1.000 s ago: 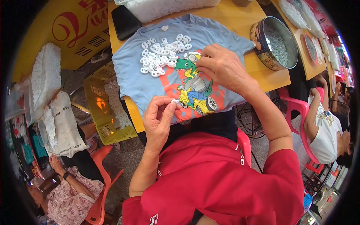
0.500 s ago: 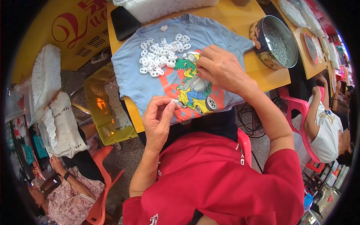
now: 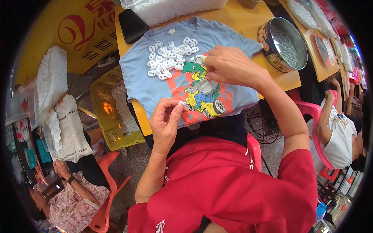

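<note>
We are pinching one small white plastic piece [image 3: 182, 103] in our left hand [image 3: 165, 123], its grip closing by the fingertips. Our right hand [image 3: 229, 66] is resting on the blue shirt [image 3: 155, 87] covering the tabletop [image 3: 248, 19], near the pile of pieces [image 3: 171, 58]; its grip we cannot tell. These pieces are looking light, stiff and slippery; we judge edges the best hold.

Single head-worn fisheye, looking steeply down from just above the wearer's chest; yellow counter [image 3: 241, 19] fills upper centre, close in, edges bending toward the rim.
</note>
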Demonstrator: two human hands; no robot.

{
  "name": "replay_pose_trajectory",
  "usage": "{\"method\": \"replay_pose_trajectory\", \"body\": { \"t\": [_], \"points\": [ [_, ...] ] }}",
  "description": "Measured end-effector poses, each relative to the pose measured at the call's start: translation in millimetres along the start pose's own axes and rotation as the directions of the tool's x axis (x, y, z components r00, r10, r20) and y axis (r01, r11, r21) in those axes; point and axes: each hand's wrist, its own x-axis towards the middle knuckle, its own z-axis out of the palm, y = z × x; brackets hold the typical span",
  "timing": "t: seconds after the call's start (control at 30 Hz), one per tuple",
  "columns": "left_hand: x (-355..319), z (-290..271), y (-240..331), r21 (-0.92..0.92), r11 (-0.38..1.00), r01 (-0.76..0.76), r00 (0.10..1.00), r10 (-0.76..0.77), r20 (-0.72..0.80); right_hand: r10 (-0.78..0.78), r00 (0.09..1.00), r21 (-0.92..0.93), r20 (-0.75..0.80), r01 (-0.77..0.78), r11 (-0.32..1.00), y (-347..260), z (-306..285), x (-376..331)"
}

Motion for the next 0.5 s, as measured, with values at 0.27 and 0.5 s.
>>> {"method": "replay_pose_trajectory", "body": {
  "t": [0.27,0.5],
  "points": [
    [-1.2,0.7,2.5,-0.038,0.999,0.015,0.999,-0.017,-0.037,-0.091,0.996,-0.068,-0.004,0.090,0.994,-2.6,-2.7,3.6],
    [0.7,1.8,6.0,-0.109,0.989,0.099,0.990,-0.109,-0.084,0.289,0.957,0.634,-0.036,-0.202,0.747,-19.8,7.5,-16.1]
  ]
}}
